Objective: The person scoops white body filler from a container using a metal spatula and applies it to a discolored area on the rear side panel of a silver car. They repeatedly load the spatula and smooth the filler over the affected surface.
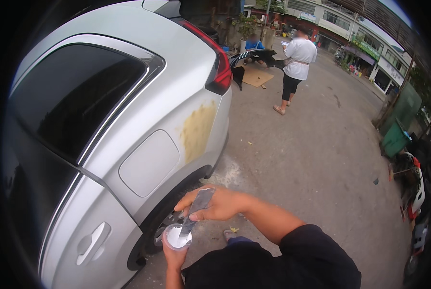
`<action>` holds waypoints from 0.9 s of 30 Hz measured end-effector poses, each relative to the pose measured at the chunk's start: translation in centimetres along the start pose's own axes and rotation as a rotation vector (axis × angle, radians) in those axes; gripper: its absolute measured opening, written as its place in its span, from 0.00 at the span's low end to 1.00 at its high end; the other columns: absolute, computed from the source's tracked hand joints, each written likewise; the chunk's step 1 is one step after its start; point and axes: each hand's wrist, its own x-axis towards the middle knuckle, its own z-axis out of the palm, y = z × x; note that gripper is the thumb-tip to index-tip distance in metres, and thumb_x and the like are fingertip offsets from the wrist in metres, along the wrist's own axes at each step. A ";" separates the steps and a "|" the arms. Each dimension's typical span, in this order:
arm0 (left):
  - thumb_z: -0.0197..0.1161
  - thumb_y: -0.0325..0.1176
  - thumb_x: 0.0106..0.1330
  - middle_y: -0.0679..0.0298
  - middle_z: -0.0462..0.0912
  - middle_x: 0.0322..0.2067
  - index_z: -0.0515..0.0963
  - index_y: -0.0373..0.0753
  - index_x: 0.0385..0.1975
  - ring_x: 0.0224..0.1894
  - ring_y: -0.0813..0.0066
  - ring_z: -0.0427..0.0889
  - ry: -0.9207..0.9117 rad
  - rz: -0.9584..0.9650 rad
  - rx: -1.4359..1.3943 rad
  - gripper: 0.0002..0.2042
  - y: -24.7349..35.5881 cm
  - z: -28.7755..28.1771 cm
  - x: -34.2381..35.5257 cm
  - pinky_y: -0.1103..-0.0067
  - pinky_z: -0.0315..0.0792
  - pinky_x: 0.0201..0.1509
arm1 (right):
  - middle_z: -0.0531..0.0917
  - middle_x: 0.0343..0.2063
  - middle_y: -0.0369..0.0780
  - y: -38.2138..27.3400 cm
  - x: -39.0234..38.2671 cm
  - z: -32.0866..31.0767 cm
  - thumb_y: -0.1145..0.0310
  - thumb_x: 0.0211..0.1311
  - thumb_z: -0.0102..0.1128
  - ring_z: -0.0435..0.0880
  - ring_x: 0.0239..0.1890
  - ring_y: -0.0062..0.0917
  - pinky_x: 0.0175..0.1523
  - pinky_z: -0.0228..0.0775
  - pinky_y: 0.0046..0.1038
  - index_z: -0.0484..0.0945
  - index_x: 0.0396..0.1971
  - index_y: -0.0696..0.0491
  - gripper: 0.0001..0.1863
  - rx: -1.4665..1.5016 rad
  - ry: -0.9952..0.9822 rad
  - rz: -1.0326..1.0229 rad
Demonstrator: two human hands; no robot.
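My left hand [175, 257] is wrapped around a small clear plastic cup [190, 241] with white paste [176, 237] inside. In my right hand [222, 202] is a flat grey putty scraper [202, 200], pinched between thumb and fingers. The scraper's lower end reaches into the cup and touches the paste. Both hands are beside the rear wheel [165, 229] of a silver-white car [100, 171]. A patch of yellowish filler [197, 132] covers the rear panel between the fuel flap [149, 163] and the red tail light [220, 72].
A person in a white shirt [300, 58] stands beyond the car. Another in blue [254, 45] crouches by a dark bumper [256, 54] and a cardboard sheet [254, 75]. A green bin [395, 138] and piled car parts [417, 192] line the right edge of the concrete ground.
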 end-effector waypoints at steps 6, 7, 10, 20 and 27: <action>0.77 0.30 0.46 0.56 0.77 0.49 0.66 0.33 0.57 0.52 0.65 0.77 -0.068 0.042 -0.123 0.36 1.2 0.3 1.1 0.71 0.70 0.57 | 0.84 0.45 0.42 -1.2 1.5 4.0 0.75 0.55 0.61 0.81 0.50 0.40 0.58 0.71 0.34 0.78 0.50 0.56 0.20 -0.210 -0.146 -0.197; 0.77 0.31 0.46 0.55 0.77 0.50 0.66 0.33 0.57 0.52 0.65 0.77 -0.060 0.032 -0.088 0.36 1.1 0.1 1.1 0.71 0.70 0.57 | 0.84 0.45 0.42 -1.0 1.0 3.5 0.76 0.55 0.61 0.82 0.49 0.38 0.57 0.71 0.34 0.78 0.50 0.56 0.20 -0.195 -0.152 -0.168; 0.77 0.31 0.46 0.55 0.76 0.50 0.66 0.33 0.57 0.52 0.65 0.77 -0.030 -0.006 0.018 0.37 0.3 -0.4 0.5 0.72 0.69 0.58 | 0.84 0.45 0.43 0.3 0.1 0.9 0.76 0.56 0.63 0.83 0.48 0.34 0.54 0.73 0.33 0.78 0.51 0.55 0.20 -0.027 -0.038 -0.031; 0.77 0.33 0.46 0.55 0.76 0.50 0.65 0.33 0.59 0.52 0.65 0.77 -0.042 0.008 -0.027 0.38 -0.5 -0.7 0.9 0.71 0.69 0.58 | 0.84 0.43 0.42 0.6 0.6 1.6 0.72 0.60 0.63 0.82 0.47 0.29 0.52 0.74 0.31 0.78 0.52 0.55 0.19 -0.110 -0.121 -0.124; 0.77 0.31 0.46 0.55 0.76 0.50 0.65 0.34 0.58 0.52 0.65 0.77 -0.047 0.018 0.027 0.37 -0.2 -0.1 1.6 0.71 0.69 0.58 | 0.84 0.43 0.43 -0.7 2.7 3.3 0.73 0.57 0.64 0.82 0.47 0.36 0.53 0.73 0.33 0.78 0.52 0.53 0.20 -0.185 -0.082 -0.237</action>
